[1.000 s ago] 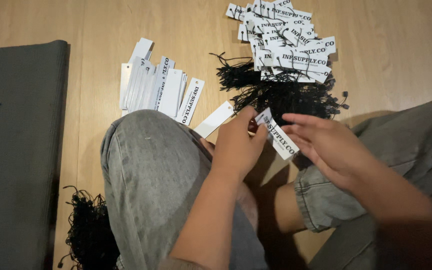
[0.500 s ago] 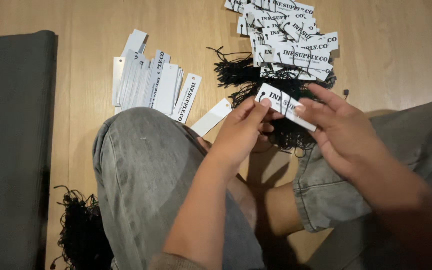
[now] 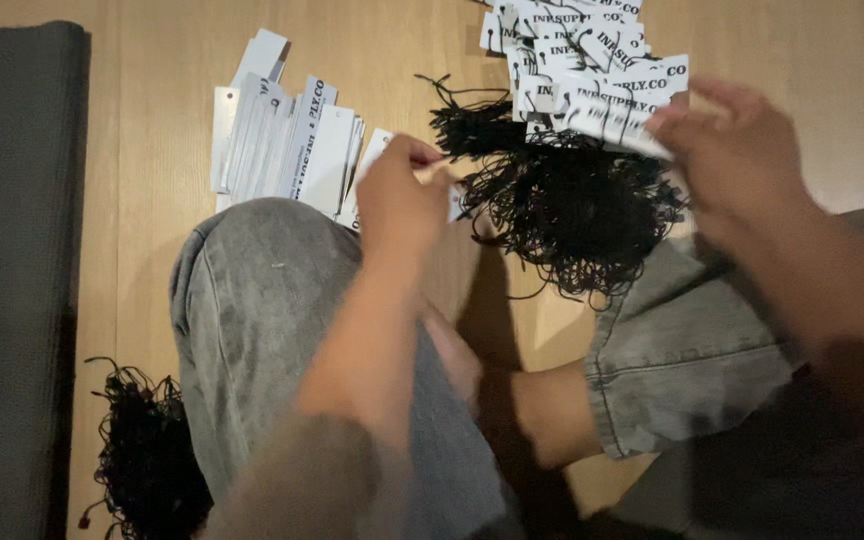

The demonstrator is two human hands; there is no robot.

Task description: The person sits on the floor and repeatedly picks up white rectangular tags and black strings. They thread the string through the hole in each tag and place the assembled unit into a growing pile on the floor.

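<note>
A pale wooden floor is seen from above, with a dark grey mat laid along the left. Nearest, bent knees in grey jeans are seen, and a small tangle of black strings is cut off at the near left edge.

Farther off, the left hand is pinched on a thin black string at the edge of the large pile of black strings. The right hand is blurred, and a white tag is grasped at its end, held over the far heap of printed tags. A row of white tags lies far left.

Compared with half a second earlier, the hands have been drawn apart, and the tag has been carried right and farther away. The string itself is hard to make out; the far heap is cut off at the top.
</note>
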